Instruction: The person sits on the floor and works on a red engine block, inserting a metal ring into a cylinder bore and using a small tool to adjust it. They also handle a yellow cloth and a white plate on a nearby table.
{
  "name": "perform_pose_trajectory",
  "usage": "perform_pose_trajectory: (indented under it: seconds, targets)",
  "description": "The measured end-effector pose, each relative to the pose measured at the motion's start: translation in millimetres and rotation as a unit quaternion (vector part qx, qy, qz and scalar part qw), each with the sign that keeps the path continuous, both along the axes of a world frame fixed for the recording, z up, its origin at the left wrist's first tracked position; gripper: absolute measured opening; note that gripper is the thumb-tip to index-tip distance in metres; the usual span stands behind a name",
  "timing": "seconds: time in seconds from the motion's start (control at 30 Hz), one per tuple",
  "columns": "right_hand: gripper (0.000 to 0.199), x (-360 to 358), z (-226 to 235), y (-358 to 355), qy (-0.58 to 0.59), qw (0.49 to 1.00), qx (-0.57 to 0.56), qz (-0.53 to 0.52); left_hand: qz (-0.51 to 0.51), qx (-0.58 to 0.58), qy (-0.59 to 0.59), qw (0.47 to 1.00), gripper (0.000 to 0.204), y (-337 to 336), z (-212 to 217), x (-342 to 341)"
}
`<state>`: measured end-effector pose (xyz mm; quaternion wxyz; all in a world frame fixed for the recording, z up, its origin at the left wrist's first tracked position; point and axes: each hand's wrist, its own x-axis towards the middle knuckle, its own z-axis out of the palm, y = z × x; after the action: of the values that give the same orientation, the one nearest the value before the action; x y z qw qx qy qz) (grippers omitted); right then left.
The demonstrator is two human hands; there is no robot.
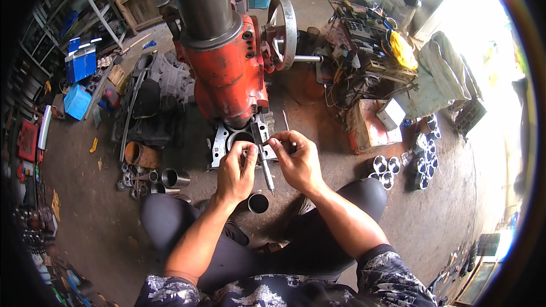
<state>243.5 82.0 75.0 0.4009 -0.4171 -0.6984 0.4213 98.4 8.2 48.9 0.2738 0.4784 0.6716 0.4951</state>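
In front of me, my left hand (236, 171) is closed in a pinch, its thumb and fingertips at the side of a slim silver micrometer-like tool (265, 169). My right hand (300, 162) is closed on the tool's other side, thumb and index finger pressed together. A small dark piece shows among its fingers, too small to name. The tool's ribbed barrel points down toward me. Its upper end meets a grey metal block with a round bore (218, 149), under the red machine (227, 74) with a thick dark steel column (199, 0).
A handwheel (289, 33) sticks out at the machine's right. Metal cylinder sleeves (175, 178) stand left of my knees, another sleeve (257, 203) between them. Several pistons (387, 171) stand at right, near a red-white box (372, 128). A cluttered tool stand (369, 40) is behind.
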Motion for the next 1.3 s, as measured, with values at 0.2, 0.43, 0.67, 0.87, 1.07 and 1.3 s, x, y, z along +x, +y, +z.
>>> perform_pose_trajectory:
  seconds: [0.2, 0.43, 0.67, 0.87, 1.07, 1.3]
  targets:
    - [0.016, 6, 4, 2, 0.001, 1.0, -0.019, -0.004, -0.026, 0.027, -0.054, 0.998, 0.019, 2, 3, -7]
    - [0.017, 11, 13, 6, 0.0, 1.0, -0.017, -0.007, -0.041, 0.084, 0.046, 0.995, 0.035, 2, 3, -23]
    - [0.017, 21, 27, 10, -0.008, 0.999, 0.009, -0.032, -0.051, -0.009, -0.261, 0.964, 0.031, 4, 6, -36]
    - [0.015, 31, 43, 16, 0.155, 0.979, -0.132, -0.032, -0.089, -0.031, -0.355, 0.93, 0.036, 2, 19, -34]
    - [0.016, 50, 72, 33, 0.365, 0.912, -0.188, 0.009, -0.122, -0.026, -0.299, 0.946, 0.04, 19, 28, -12]
    - [0.014, 56, 99, 39, 0.379, 0.924, -0.034, -0.042, -0.26, 0.111, -0.13, 0.95, 0.029, 135, 22, 74]
